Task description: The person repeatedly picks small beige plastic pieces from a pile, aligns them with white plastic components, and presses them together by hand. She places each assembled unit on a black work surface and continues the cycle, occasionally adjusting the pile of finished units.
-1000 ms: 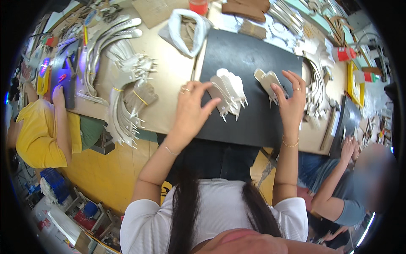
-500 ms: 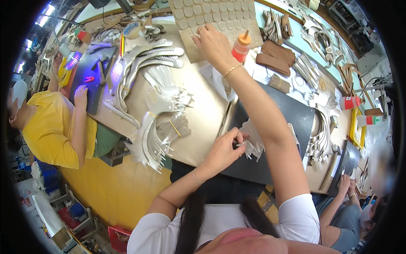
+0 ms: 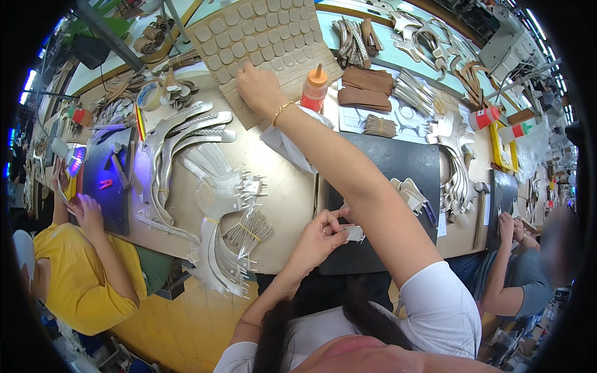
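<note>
My left hand [image 3: 320, 242] is closed in a pinch on a small pale flat piece [image 3: 355, 234] over the near edge of a black work mat [image 3: 410, 152]. My right arm crosses the mat and hides part of it. At the far left, my right hand [image 3: 258, 90] is bent down with curled fingers at the lower edge of a tan sheet [image 3: 320, 55] bearing rows of rounded pads. Its fingertips are partly hidden, so what they grip does not show. Beside that wrist stands a squeeze bottle [image 3: 314, 93] with an orange cap and red lower part.
Pale cut straps [image 3: 214, 205] lie bundled left of the mat. Brown leather pieces [image 3: 365, 87], a strip bundle [image 3: 379, 126] and a hammer [image 3: 481, 205] lie rightward. A co-worker in yellow [image 3: 87, 280] sits left; another person [image 3: 519, 273] works at right.
The view has shifted, moving the table's contents left and down in the picture. My right hand has gone to the sheet's lower left edge. My left hand still pinches a pale piece.
</note>
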### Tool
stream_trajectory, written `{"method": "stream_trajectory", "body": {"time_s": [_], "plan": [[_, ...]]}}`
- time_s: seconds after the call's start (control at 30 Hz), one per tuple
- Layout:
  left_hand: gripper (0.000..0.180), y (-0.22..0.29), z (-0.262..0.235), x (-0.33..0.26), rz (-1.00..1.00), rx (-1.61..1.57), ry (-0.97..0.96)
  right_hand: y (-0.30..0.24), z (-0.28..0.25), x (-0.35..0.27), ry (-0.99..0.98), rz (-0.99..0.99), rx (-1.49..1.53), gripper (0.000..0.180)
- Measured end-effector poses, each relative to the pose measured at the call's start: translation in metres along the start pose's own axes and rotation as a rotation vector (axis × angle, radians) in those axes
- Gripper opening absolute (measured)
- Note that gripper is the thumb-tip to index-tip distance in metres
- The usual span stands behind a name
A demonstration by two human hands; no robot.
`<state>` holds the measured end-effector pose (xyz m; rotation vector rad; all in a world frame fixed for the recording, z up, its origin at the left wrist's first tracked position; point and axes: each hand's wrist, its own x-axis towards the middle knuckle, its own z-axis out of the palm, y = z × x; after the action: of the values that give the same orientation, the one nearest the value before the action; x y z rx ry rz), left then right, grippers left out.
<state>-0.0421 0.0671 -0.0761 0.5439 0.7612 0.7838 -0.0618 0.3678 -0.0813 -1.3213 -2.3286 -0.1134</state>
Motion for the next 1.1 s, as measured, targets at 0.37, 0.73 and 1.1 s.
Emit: {"method": "stream_trajectory", "body": {"time_s": [0.37,0.73,1.1], "plan": [[0.017,-0.004,-0.005,0.000,0.084,-0.054,0.082,-0.006,-0.010,-0.006,0.052,0.012,0.082,0.012],[0.024,0.003,-0.011,-0.012,0.227,0.144,0.220,-0.013,-0.060,-0.047,0.208,-0.033,0.268,0.014],[0.032,0.033,0.010,-0.036,0.356,0.136,0.238,0.031,-0.213,-0.206,-0.411,0.143,1.156,0.012]]}}
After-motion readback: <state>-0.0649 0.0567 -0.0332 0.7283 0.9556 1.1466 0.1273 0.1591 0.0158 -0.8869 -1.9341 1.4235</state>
